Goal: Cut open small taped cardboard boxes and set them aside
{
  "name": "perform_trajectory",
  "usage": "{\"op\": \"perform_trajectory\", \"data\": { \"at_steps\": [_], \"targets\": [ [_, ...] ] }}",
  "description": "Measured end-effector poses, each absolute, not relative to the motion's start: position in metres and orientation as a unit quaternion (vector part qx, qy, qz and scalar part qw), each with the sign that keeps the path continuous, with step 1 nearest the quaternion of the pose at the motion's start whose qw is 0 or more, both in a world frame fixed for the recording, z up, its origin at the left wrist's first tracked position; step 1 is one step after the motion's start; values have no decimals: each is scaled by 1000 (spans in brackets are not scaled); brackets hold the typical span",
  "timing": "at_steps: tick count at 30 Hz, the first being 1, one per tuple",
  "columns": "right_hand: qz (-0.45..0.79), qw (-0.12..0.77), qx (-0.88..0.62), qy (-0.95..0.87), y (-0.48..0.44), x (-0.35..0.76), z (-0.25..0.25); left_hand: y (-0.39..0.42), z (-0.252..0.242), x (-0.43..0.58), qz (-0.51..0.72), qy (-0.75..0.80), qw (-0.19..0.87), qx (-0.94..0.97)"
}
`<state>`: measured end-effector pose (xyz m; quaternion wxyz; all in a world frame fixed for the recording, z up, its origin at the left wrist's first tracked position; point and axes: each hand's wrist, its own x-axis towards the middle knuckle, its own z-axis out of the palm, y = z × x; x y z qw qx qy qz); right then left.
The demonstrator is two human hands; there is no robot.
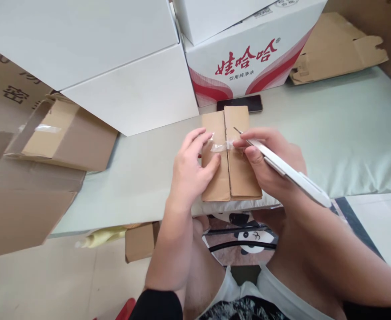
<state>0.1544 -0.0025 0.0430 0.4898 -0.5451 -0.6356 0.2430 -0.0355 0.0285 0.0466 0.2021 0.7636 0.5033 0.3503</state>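
A small brown cardboard box [215, 184] lies on the pale green covered surface, its two flaps meeting at a lengthwise seam. Clear tape [219, 146] crosses the seam near the middle. My left hand [195, 162] rests on the box's left side, fingers apart, thumb and fingertips beside the tape. In my right hand [272, 155] is a white utility knife [292, 175], held like a pen. Its thin blade points up and left, over the right flap near the seam. Whether the blade touches the cardboard I cannot tell.
Behind the box lies a black phone [257, 103] before a white and red carton [248, 66]. Large white boxes [131, 89] stand back left, brown cartons [91, 138] at left. Flattened cardboard [338, 51] lies back right. A small brown box [140, 242] sits below the surface's front edge.
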Motion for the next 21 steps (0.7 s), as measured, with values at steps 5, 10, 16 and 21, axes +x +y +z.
{"op": "perform_trajectory", "data": {
  "at_steps": [5, 10, 16, 21],
  "targets": [
    [215, 479, -543, -655, -4, 152, 41, 33, 47, -29, 357, 487, 172, 778],
    [202, 489, -550, -647, -3, 153, 37, 36, 45, -29, 399, 427, 115, 803],
    [174, 472, -547, -669, -3, 151, 41, 38, 45, -35, 393, 409, 137, 812],
    [153, 472, -538, -681, -4, 148, 41, 34, 50, -38, 301, 421, 148, 843]
  ]
}}
